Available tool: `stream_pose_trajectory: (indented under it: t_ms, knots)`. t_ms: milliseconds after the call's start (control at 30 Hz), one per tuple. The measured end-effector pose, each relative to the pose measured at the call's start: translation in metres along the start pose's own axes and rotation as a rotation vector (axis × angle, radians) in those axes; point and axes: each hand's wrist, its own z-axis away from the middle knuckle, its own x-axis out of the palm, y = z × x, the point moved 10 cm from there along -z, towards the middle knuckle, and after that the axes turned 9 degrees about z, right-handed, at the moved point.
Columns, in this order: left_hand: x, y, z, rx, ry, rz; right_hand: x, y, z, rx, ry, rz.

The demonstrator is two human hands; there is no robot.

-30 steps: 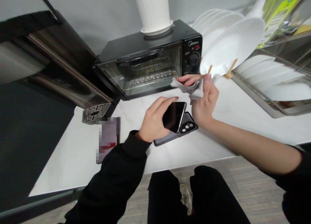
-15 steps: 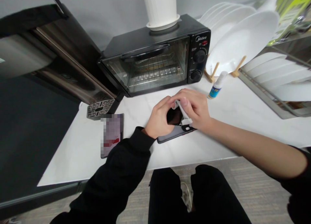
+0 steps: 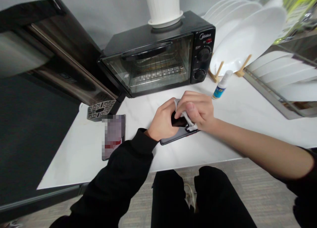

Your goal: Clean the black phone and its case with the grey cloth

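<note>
My left hand [image 3: 163, 120] is closed around the edge of a phone [image 3: 178, 123] with a glossy black surface, largely hidden by my fingers. In my right hand [image 3: 198, 110] a crumpled white cloth [image 3: 191, 121] is pinched, its fingers bent over the phone and pressing the cloth against it. Beneath both hands a flat dark grey piece [image 3: 170, 138] with rounded corners, like a phone case, lies on the white counter [image 3: 138, 112]. A small spray bottle [image 3: 221, 86] with a blue label stands just beyond my right hand.
A black toaster oven [image 3: 153, 63] stands behind my hands, carrying a white pot [image 3: 163, 7]. To the left are a dark machine with a drip grate [image 3: 100, 110] and another phone [image 3: 114, 135]. White plates [image 3: 247, 40] stand in racks on the right.
My right fingers have curled and shifted over the phone, carrying the cloth slightly down across its surface. The left hand holds nearly the same place.
</note>
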Motion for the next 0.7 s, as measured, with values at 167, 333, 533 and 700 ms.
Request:
stream_pose_trajectory:
  t_ms: [167, 333, 533, 700]
  knots:
    - [-0.005, -0.001, 0.000, 0.037, 0.022, 0.057, 0.008, -0.016, 0.003, -0.142, -0.017, 0.181]
    - [-0.004, -0.001, 0.000, 0.049, -0.003, 0.114, 0.015, -0.026, 0.007, -0.307, -0.008, 0.441]
    - [0.006, 0.007, -0.002, 0.040, -0.060, 0.062, -0.001, -0.008, 0.004, -0.123, 0.039, 0.225]
    - [-0.004, 0.005, -0.002, 0.026, 0.008, 0.072, -0.001, 0.000, 0.007, 0.006, 0.064, 0.208]
